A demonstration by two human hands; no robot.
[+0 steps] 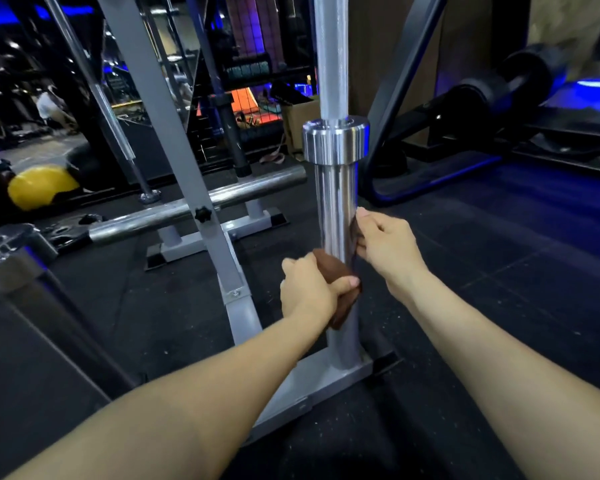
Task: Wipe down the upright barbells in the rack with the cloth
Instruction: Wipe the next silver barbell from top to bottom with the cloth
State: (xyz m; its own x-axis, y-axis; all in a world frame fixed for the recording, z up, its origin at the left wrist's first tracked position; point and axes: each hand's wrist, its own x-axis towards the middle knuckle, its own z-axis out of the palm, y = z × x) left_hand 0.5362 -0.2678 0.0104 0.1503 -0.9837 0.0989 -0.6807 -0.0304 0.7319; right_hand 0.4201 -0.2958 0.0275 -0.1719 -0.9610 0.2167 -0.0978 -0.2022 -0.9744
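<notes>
If either the left hand [309, 289] or right hand [383, 240], both gripping the brown cloth [336, 271], slips, the wrap could slide off the barbell sleeve [336, 209].

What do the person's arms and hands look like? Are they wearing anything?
Both forearms are bare, with no sleeves in view. The left hand and right hand wear no gloves, and I see no rings, watch or bracelets. The fingernails look short and plain.

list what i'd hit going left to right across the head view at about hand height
yellow ball → horizontal chrome bar → slanted grey rack post → left hand gripping the brown cloth → upright barbell sleeve → right hand pinching the cloth's other end
</notes>
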